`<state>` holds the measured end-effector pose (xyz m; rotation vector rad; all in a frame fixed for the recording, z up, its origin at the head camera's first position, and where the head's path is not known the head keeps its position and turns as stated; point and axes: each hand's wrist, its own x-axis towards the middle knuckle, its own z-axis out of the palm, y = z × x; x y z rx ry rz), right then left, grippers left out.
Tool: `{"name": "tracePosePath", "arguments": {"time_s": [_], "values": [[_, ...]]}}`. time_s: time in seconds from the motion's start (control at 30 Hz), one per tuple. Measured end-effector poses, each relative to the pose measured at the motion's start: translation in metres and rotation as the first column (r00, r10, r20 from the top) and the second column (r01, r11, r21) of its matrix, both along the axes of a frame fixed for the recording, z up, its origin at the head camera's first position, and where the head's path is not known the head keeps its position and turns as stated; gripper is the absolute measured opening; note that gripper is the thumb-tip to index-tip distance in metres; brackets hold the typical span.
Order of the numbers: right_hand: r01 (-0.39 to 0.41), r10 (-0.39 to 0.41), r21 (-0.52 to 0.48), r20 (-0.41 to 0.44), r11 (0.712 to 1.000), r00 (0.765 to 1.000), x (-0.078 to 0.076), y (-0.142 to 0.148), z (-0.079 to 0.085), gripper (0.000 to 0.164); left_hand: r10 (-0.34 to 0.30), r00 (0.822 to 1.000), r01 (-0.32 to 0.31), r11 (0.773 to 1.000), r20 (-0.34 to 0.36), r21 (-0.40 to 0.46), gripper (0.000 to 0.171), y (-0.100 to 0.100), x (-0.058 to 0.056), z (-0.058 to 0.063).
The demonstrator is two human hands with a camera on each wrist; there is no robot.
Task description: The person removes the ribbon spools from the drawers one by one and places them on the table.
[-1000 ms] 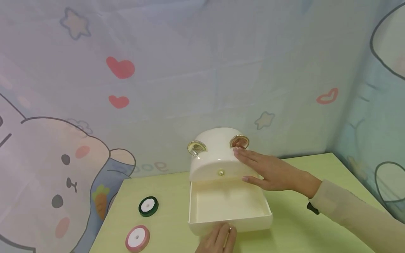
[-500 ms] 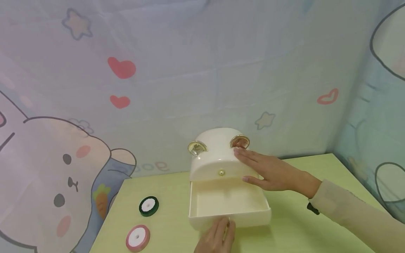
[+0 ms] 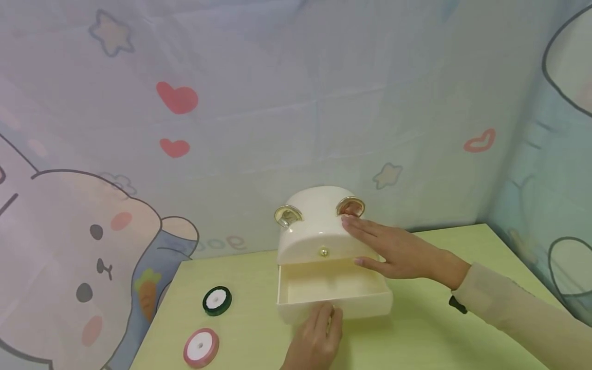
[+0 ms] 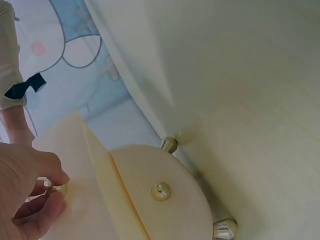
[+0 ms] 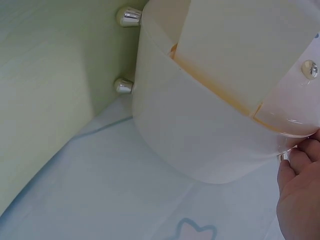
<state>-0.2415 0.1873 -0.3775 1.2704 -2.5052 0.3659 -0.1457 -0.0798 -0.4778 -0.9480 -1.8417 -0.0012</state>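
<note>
A glossy cream storage box (image 3: 316,221) with two gold-rimmed ears stands at the table's back. Its lower drawer (image 3: 365,306) is pulled partway out, with a bare inside. My left hand (image 3: 315,339) is at the drawer's front; in the left wrist view its thumb and fingers pinch the small gold knob (image 4: 48,184). Stretched fingers of my right hand (image 3: 393,250) rest on the box's right side, near the right ear (image 3: 350,207). A second knob (image 3: 324,252) sits on the upper front, untouched.
On the left of the pale green table (image 3: 250,288) lie a dark green ribbon spool (image 3: 217,300) and a pink ribbon spool (image 3: 201,348). A printed cloth backdrop (image 3: 259,128) hangs close behind the box. Gold feet (image 5: 125,86) stick out under the box.
The drawer has slid inward toward the box, and my left hand has moved forward with its knob. My right hand has stayed in place.
</note>
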Motion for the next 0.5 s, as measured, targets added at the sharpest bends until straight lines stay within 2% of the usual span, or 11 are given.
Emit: {"name": "tracePosePath", "arguments": {"time_s": [0.17, 0.5], "values": [[0.004, -0.004, 0.005, 0.012, 1.000, 1.000, 0.000, -0.001, 0.000, 0.079, 0.010, 0.998, -0.012, 0.999, 0.062, 0.033, 0.038, -0.002, -0.006, 0.003], [0.018, -0.018, 0.010, 0.017, 1.000, 1.000, 0.000, 0.000, 0.001, 0.079, 0.033, 0.997, -0.036, 0.998, 0.067, 0.048, 0.038, 0.000, -0.014, 0.005]]}}
